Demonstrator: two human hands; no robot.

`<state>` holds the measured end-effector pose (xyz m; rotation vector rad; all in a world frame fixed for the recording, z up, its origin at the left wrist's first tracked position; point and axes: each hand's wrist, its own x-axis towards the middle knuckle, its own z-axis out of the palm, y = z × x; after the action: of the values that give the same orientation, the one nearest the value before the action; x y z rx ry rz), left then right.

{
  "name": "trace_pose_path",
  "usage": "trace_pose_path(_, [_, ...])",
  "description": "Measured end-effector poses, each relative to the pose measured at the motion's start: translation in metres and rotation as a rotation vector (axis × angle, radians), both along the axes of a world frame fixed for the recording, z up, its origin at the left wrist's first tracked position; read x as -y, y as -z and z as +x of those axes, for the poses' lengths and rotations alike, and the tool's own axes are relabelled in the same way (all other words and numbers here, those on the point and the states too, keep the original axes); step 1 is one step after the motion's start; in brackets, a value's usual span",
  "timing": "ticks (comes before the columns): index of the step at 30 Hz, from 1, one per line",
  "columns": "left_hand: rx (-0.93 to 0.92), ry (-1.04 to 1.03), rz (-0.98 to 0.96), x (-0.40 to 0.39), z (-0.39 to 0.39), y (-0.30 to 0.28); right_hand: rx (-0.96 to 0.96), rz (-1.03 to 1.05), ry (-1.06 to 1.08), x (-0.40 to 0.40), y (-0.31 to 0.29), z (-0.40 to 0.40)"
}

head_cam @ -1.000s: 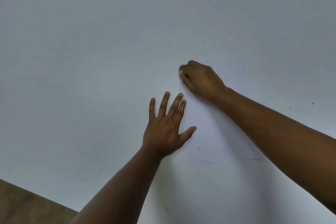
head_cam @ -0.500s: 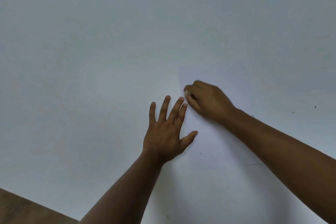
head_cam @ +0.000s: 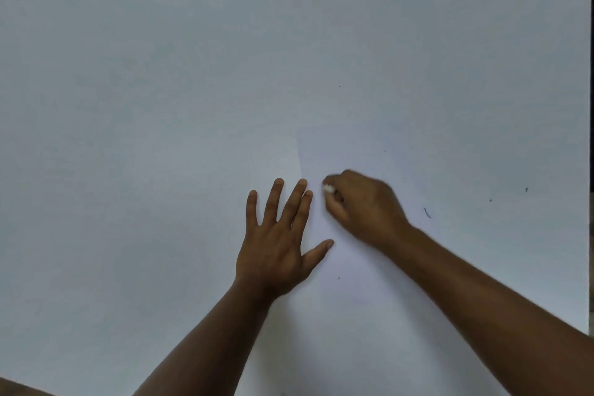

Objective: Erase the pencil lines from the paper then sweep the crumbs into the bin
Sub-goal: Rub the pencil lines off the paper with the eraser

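Both hands are busy erasing: left hand (head_cam: 279,244) pins the paper (head_cam: 353,283) flat mid-table, right hand (head_cam: 363,206) pinches the eraser (head_cam: 328,189), and next it needs crumb-sweeping once the lines are gone.

Plain white desk (head_cam: 160,138), probably office

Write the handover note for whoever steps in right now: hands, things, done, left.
Left hand: flat, fingers spread, pressing the white sheet of paper's left edge to the white table.
Right hand: curled round a small white eraser, on the paper.
Done: no pencil lines visible where the paper shows.
Left: dark crumbs lie on paper and table; sweep them up. No bin in view.
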<state>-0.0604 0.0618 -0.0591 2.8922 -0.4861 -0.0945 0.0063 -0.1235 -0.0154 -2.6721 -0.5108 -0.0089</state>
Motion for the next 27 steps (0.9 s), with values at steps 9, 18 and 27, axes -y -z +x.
trace_pose_path(9, [-0.045, -0.012, 0.051, 0.001, 0.001, -0.003, 0.161, -0.059, 0.224, 0.052, 0.016, 0.068])
trace_pose_path(18, [-0.045, 0.009, 0.067, 0.0, 0.001, -0.004, 0.143, 0.005, 0.145, 0.023, 0.008, 0.019])
trace_pose_path(27, [-0.044, 0.01, 0.063, -0.001, 0.0, -0.003, 0.205, -0.123, 0.325, 0.059, 0.017, 0.026])
